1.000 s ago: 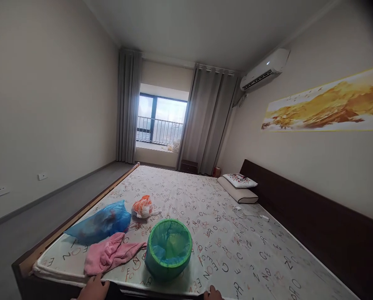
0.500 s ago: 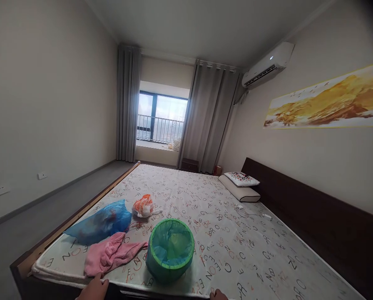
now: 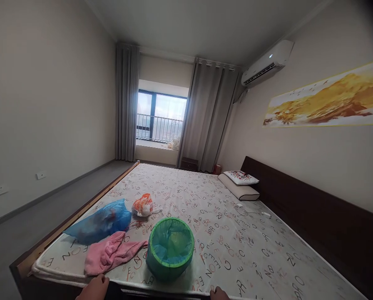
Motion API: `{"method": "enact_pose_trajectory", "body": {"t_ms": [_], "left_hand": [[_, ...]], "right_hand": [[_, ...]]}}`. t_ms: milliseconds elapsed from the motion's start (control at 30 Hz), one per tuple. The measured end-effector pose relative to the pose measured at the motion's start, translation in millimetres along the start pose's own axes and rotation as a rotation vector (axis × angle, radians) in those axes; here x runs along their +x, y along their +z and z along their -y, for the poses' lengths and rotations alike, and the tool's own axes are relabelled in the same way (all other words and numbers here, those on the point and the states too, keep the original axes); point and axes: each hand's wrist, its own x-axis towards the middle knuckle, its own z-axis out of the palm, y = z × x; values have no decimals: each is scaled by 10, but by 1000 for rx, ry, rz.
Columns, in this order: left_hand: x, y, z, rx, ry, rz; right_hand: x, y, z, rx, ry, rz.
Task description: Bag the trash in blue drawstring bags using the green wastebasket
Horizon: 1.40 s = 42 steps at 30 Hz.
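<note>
My left hand (image 3: 94, 287) shows at the bottom edge, by the front border of the mattress and just below a crumpled pink cloth (image 3: 107, 254). Its fingers are curled in, and whatever they may hold is out of sight. Farther right, only the top of my right hand (image 3: 218, 293) is in view, its fingers bent too. Between the hands, on the mattress (image 3: 224, 237), stands a green plastic basket (image 3: 170, 271) lined with a bluish bag (image 3: 174, 241); neither hand touches it. Left of the basket lie a blue plastic bag (image 3: 108, 218) and an orange-and-white bag (image 3: 143, 205).
Two pillows (image 3: 241, 185) are stacked against the dark headboard (image 3: 283, 191). A white cable (image 3: 264, 214) lies on the mattress nearby. Along the left runs the wooden bed frame (image 3: 80, 214). Grey curtains (image 3: 210, 112) and a small dark cabinet (image 3: 189, 163) are beyond the bed.
The view has shifted very slightly. My left hand's fingers look a little more drawn together, and both hands sit slightly higher in view. The basket, cloth and bags stay in place.
</note>
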Motion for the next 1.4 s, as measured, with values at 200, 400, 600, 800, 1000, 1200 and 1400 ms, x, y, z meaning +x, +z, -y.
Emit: {"method": "enact_pose_trajectory", "body": {"t_ms": [200,400,600,800,1000,1200,1400], "left_hand": [[4,2,-1,24,22,2],[-27,-36,-48,46,8,15],[-45,-43,-55,37,31,13],[-32,-35,-50,43,29,8],[-29,-58,-53,43,11,25],[-35,-56,-64,50,11,-8],[-8,-31,-44,54,24,4]], "right_hand": [[22,-4,-9,-9,-30,-6],[22,-12,-33,-23,-98,-28],[-7,-27,-45,-26,-113,-29],[-31,-47,-44,2,-73,-22],[-25,-36,-43,0,-75,-27],[29,19,-94,0,-103,-25],[81,80,-130,-16,-85,1]]}}
